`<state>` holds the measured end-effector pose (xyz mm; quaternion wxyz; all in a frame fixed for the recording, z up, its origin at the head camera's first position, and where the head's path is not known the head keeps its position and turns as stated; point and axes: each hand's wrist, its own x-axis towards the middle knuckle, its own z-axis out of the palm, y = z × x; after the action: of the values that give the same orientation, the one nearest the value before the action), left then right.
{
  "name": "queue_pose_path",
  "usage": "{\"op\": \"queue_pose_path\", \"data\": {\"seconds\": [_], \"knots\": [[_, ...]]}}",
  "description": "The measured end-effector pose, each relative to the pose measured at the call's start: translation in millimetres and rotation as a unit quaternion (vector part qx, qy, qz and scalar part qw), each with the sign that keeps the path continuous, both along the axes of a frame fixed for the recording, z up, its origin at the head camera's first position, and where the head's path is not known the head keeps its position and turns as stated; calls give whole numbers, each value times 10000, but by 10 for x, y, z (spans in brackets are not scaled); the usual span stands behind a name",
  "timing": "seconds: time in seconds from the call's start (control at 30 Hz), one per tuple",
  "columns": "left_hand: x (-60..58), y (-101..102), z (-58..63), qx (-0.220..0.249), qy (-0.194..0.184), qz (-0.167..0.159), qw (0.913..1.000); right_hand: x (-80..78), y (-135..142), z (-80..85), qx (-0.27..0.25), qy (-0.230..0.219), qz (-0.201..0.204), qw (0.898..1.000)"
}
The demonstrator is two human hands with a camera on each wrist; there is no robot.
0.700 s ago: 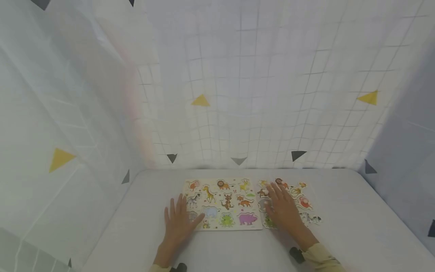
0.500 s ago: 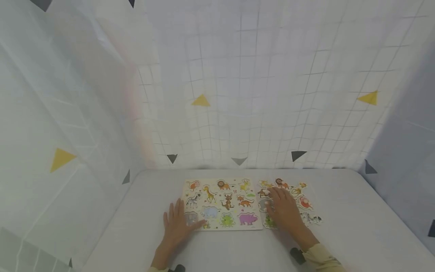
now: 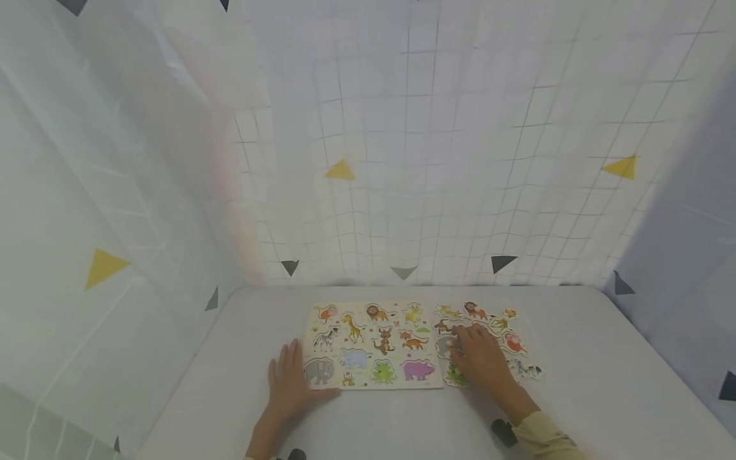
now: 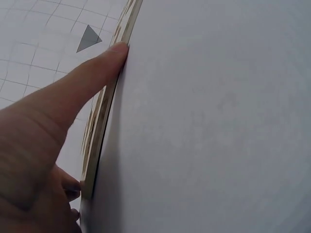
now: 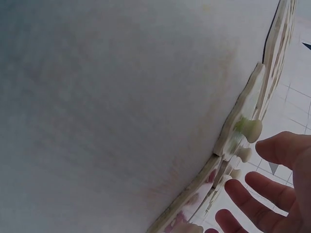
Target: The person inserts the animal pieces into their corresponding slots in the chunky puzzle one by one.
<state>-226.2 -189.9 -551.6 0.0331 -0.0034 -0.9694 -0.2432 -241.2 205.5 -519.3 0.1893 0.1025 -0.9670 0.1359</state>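
A wooden animal puzzle board [image 3: 367,381] lies flat on the table. My left hand [image 3: 287,386] frames its near left corner, fingers along the left side; in the left wrist view the straight thumb [image 4: 97,73] touches the front edge. Loose animal puzzle pieces lie right of the board, among them a lion piece [image 3: 476,311], a grey elephant piece [image 3: 444,347] and a frog piece [image 3: 456,375]. Over these pieces my right hand [image 3: 483,358] hovers with loosely bent fingers. In the right wrist view its thumb is close to a piece's knob [image 5: 252,130], apart from it.
More loose pieces, such as a zebra piece [image 3: 526,369] and a red monkey piece [image 3: 514,343], lie right of the right hand. The white table [image 3: 397,425] is enclosed by pale sheeting with a grid and coloured triangles [image 3: 340,170].
My left hand has slid left and toward me, uncovering the grey elephant picture on the board. The right hand has drawn back slightly, its fingers more bent, showing more of the far pieces.
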Motion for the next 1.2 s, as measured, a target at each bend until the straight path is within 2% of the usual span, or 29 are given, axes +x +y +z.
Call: {"op": "queue_pose_path", "data": {"seconds": [0.2, 0.37, 0.53, 0.73, 1.0, 1.2], "knots": [[5, -57, -20, -65, -73, 46, 9999, -44, -30, -13, 122, 148, 186, 9996], [10, -69, -57, -110, -22, 108, 9999, -118, -35, -63, 98, 172, 145, 9997], [44, -93, -64, -245, 10, 198, 9995, -166, -47, -88, 42, -59, 135, 9999], [49, -106, -52, -215, 228, 181, 9993, -210, -48, -83, -23, -383, 73, 9992], [24, -90, -103, -284, 342, 132, 9989, -278, -4, -64, -228, -336, 301, 9987], [34, -82, -69, -314, 384, 132, 9987, -338, 17, 21, -344, -421, 434, 9976]]}}
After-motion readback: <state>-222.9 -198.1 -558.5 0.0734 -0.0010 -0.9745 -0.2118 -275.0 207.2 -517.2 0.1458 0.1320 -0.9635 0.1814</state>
